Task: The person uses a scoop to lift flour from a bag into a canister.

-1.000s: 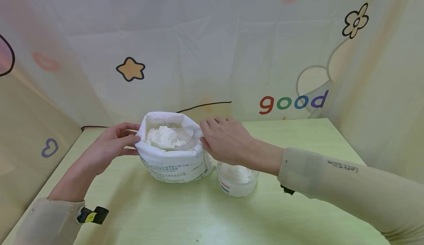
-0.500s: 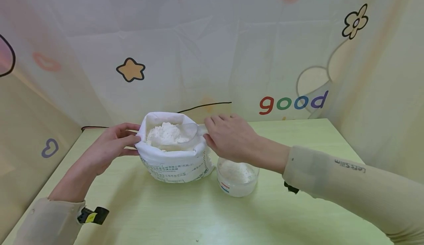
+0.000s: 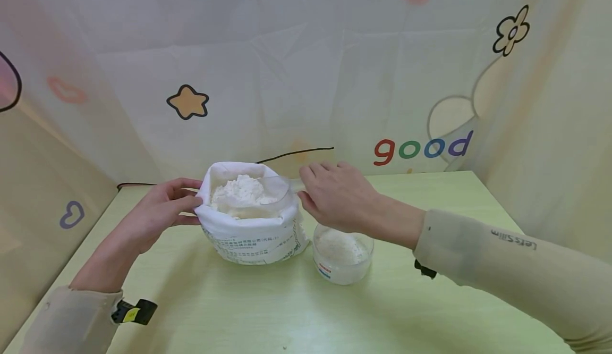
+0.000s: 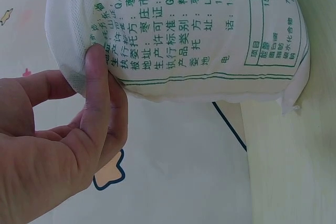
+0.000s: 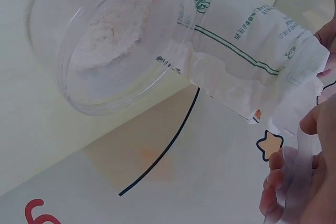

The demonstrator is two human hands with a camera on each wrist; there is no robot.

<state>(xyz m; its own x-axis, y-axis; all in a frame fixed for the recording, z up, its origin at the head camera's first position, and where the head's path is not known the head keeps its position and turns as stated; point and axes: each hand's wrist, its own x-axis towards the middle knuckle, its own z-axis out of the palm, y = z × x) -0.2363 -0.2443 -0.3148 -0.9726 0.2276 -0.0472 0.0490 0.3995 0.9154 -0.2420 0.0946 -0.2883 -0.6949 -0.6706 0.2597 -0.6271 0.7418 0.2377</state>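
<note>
A white cloth flour bag [image 3: 253, 239] with green print stands with its mouth rolled open, white flour [image 3: 241, 192] inside. My left hand [image 3: 167, 205] pinches the left side of its rim; the left wrist view shows the fingers [image 4: 97, 82] against the printed cloth. My right hand [image 3: 337, 197] grips the handle of a clear scoop [image 3: 277, 189] at the bag's right rim. Flour lies in and around the scoop's bowl, above the bag's mouth. Below the right hand sits a clear round bowl [image 3: 343, 271] partly filled with flour, nearest the bag's right side.
Everything stands on a pale green-yellow table [image 3: 287, 311]. A printed curtain [image 3: 306, 77] hangs behind and at both sides, close to the table's back edge. A black strap device [image 3: 135, 311] is on the left wrist.
My right hand has moved slightly right and up, drawing the scoop with it so more of the scoop shows at the bag's rim. The left hand stays on the bag.
</note>
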